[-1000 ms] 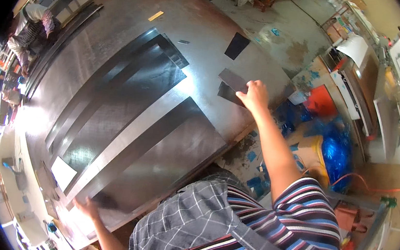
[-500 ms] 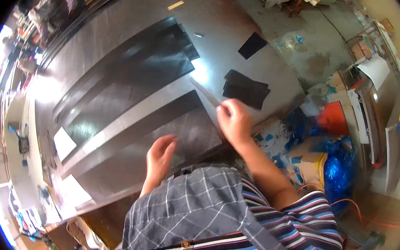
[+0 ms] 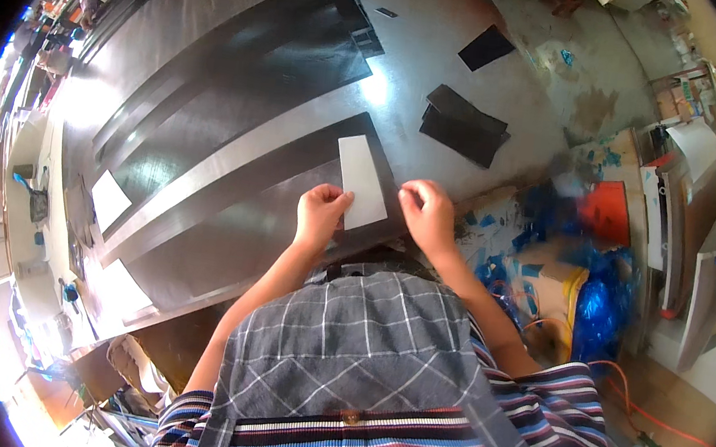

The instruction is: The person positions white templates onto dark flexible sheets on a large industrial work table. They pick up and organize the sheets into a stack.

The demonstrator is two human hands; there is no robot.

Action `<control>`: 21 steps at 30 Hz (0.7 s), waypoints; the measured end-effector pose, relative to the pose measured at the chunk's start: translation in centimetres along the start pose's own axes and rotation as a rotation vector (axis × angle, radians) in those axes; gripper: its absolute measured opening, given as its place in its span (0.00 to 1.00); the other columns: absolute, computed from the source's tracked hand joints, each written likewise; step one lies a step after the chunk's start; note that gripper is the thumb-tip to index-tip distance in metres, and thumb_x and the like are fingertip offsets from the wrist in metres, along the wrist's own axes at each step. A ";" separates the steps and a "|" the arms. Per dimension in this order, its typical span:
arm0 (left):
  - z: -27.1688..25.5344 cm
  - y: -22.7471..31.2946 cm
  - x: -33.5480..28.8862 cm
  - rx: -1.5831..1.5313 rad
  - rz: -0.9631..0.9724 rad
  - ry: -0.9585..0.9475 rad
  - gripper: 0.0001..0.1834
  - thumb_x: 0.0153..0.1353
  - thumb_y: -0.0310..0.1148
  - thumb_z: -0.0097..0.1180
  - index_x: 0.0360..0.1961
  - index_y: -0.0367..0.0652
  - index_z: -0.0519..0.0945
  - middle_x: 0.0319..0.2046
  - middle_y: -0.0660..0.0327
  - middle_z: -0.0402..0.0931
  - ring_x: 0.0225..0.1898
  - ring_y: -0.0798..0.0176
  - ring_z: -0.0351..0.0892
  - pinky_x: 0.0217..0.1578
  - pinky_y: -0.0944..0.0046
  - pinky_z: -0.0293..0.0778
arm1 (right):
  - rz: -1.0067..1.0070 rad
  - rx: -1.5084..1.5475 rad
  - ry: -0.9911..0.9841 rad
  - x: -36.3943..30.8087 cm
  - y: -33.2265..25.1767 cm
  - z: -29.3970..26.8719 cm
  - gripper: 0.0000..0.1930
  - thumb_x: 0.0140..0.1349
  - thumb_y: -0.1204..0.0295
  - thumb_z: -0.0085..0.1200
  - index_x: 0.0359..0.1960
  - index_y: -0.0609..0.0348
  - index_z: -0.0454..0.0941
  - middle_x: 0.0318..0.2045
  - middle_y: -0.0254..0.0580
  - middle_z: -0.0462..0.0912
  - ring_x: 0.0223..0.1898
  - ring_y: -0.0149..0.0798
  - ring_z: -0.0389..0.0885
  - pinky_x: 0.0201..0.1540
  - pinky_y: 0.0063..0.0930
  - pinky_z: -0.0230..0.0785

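Observation:
My left hand [image 3: 321, 217] pinches the left edge of a pale grey rectangular sheet piece [image 3: 365, 185]. This piece is over the right end of a long dark sheet [image 3: 290, 208] on the table. Just right of it, and apart from it, is my right hand [image 3: 428, 218], its thumb and fingers pinched together. Whatever those fingertips may hold is too small to make out. Another group of long dark sheets [image 3: 244, 63] lies farther back, with small dark pieces [image 3: 367, 37] on its right end.
Small dark rectangular pieces [image 3: 464, 126] overlap at the right of the table, with a single dark piece [image 3: 486, 48] beyond. White sheets [image 3: 110, 200] lie at the left. On the floor at right are an orange-red container [image 3: 605, 209], crumpled blue film [image 3: 603, 297] and an orange cord [image 3: 620, 386].
The pale piece was edge-on at my right hand; now its face shows and my left hand grips it. My left hand moved right and forward. The view has shifted.

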State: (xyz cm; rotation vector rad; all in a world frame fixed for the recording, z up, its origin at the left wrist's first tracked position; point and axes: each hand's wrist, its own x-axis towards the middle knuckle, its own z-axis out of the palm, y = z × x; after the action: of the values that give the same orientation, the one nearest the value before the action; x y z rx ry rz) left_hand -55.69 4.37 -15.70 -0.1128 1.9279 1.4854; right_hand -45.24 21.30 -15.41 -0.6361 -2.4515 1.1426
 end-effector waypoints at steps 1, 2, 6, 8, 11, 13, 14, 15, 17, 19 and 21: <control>0.0 -0.1 0.3 0.053 -0.010 -0.012 0.11 0.56 0.34 0.61 0.27 0.36 0.79 0.18 0.65 0.75 0.17 0.75 0.71 0.17 0.73 0.66 | 0.056 0.032 0.010 0.2 1.0 -0.1 0.07 0.57 0.71 0.56 0.31 0.62 0.78 0.32 0.48 0.81 0.36 0.52 0.79 0.39 0.38 0.71; 0.0 0.1 0.6 0.105 -0.017 -0.025 0.11 0.55 0.34 0.62 0.27 0.36 0.79 0.18 0.65 0.75 0.17 0.74 0.71 0.17 0.73 0.66 | 0.119 0.051 -0.009 0.5 1.4 -0.4 0.07 0.57 0.70 0.56 0.31 0.62 0.78 0.31 0.48 0.81 0.34 0.51 0.79 0.37 0.37 0.71; 0.5 0.5 1.3 0.107 -0.050 -0.075 0.11 0.56 0.34 0.62 0.26 0.35 0.79 0.18 0.63 0.76 0.17 0.73 0.73 0.17 0.72 0.69 | 0.223 0.087 -0.040 1.2 2.8 -1.0 0.07 0.58 0.69 0.55 0.30 0.62 0.79 0.27 0.47 0.82 0.30 0.47 0.81 0.33 0.35 0.71; 0.9 0.8 1.7 0.087 -0.082 -0.095 0.12 0.56 0.35 0.62 0.25 0.36 0.79 0.17 0.63 0.75 0.17 0.73 0.74 0.17 0.73 0.70 | 0.225 0.077 -0.028 1.4 3.1 -0.8 0.07 0.58 0.69 0.55 0.30 0.61 0.79 0.27 0.47 0.82 0.29 0.47 0.81 0.33 0.35 0.72; 1.3 1.0 1.9 0.090 -0.092 -0.100 0.12 0.56 0.36 0.62 0.23 0.38 0.78 0.16 0.65 0.74 0.16 0.73 0.73 0.17 0.73 0.69 | 0.230 0.076 -0.046 1.6 3.4 -0.6 0.08 0.58 0.69 0.55 0.30 0.61 0.79 0.26 0.47 0.82 0.28 0.46 0.81 0.33 0.35 0.72; 1.4 1.4 2.0 0.109 -0.088 -0.103 0.13 0.56 0.36 0.62 0.23 0.38 0.78 0.16 0.64 0.74 0.16 0.73 0.74 0.17 0.73 0.69 | 0.242 0.076 -0.072 1.7 3.3 -0.6 0.08 0.58 0.68 0.56 0.30 0.61 0.79 0.27 0.47 0.82 0.28 0.46 0.81 0.33 0.35 0.72; 1.4 1.3 2.1 0.119 -0.088 -0.106 0.13 0.56 0.36 0.62 0.23 0.37 0.78 0.17 0.63 0.75 0.17 0.72 0.75 0.17 0.73 0.70 | 0.249 0.075 -0.086 1.8 3.2 -0.6 0.08 0.57 0.68 0.56 0.30 0.61 0.79 0.27 0.46 0.82 0.28 0.46 0.81 0.33 0.35 0.72; 1.3 1.0 2.3 0.129 -0.089 -0.110 0.13 0.57 0.35 0.62 0.22 0.36 0.77 0.17 0.62 0.75 0.17 0.72 0.76 0.16 0.73 0.70 | 0.256 0.075 -0.100 1.8 3.1 -0.6 0.08 0.57 0.68 0.56 0.30 0.61 0.79 0.27 0.46 0.82 0.28 0.46 0.81 0.33 0.35 0.72; 1.3 0.8 2.4 0.130 -0.090 -0.106 0.13 0.57 0.35 0.62 0.22 0.36 0.77 0.17 0.62 0.76 0.17 0.72 0.76 0.16 0.73 0.71 | 0.240 0.063 -0.109 1.9 2.9 -0.7 0.08 0.57 0.67 0.57 0.30 0.60 0.79 0.27 0.46 0.82 0.28 0.46 0.81 0.33 0.35 0.72; 1.4 0.9 2.2 0.113 -0.091 -0.089 0.14 0.57 0.35 0.62 0.22 0.36 0.77 0.17 0.62 0.76 0.17 0.72 0.76 0.16 0.73 0.70 | 0.230 0.038 -0.123 1.9 2.7 -0.9 0.08 0.57 0.67 0.57 0.29 0.60 0.79 0.27 0.46 0.82 0.29 0.46 0.81 0.33 0.35 0.72; 1.4 0.8 2.1 0.106 -0.093 -0.078 0.14 0.57 0.35 0.62 0.22 0.36 0.78 0.17 0.62 0.76 0.17 0.72 0.76 0.16 0.73 0.70 | 0.224 0.005 -0.149 1.8 2.4 -0.8 0.09 0.56 0.67 0.58 0.29 0.60 0.79 0.27 0.46 0.82 0.29 0.46 0.82 0.34 0.36 0.72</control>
State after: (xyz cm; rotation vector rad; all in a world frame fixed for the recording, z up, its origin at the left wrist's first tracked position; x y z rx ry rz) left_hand -57.02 6.54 -16.37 -0.0948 1.9082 1.3059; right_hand -45.76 24.11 -16.53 -0.8710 -2.5494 1.3225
